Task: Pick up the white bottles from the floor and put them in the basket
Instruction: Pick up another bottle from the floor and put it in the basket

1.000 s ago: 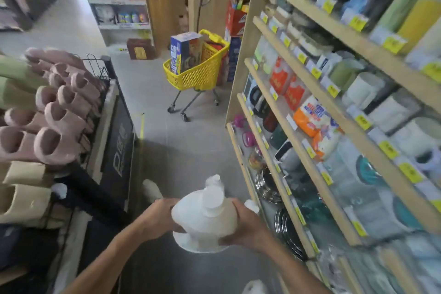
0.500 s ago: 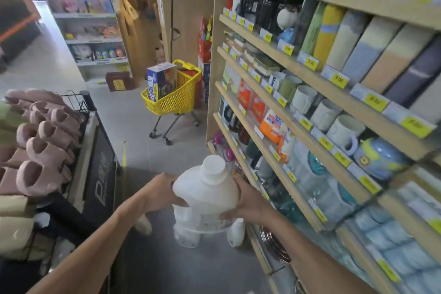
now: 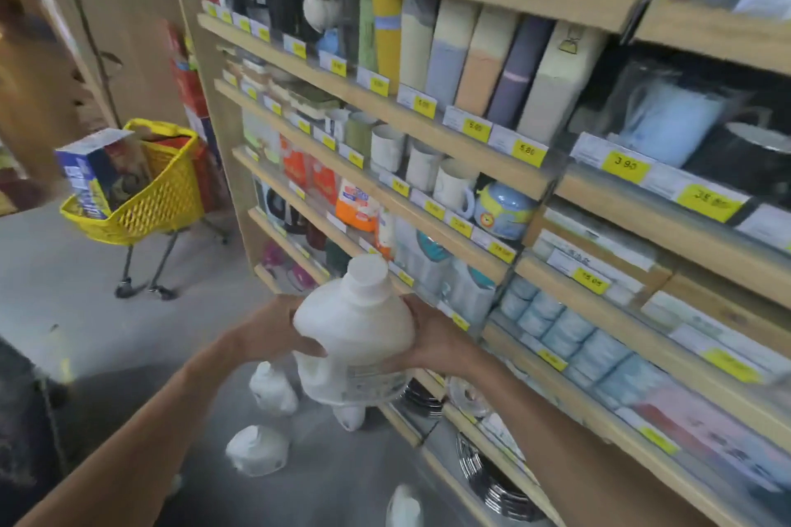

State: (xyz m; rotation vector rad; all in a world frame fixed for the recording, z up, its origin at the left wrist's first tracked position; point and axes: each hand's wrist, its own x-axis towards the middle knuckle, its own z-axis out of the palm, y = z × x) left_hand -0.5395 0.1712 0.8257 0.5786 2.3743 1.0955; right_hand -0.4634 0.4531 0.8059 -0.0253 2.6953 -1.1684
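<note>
White bottle (image 3: 357, 338) between outstretched left hand (image 3: 272, 329) and right hand (image 3: 438, 340), fingers (image 3: 308, 350) of both curled round its sides.

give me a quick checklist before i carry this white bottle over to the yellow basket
1. Grip: left hand and right hand both hold the white bottle: ok.
2. Cap seated on the bottle: ok.
3. Floor toward the yellow basket bare: ok, as far as visible.
4. Room in the basket beside the blue box: cannot tell.
5. Footing: small white bottles lie on the floor just below the hands: not ok.
</note>
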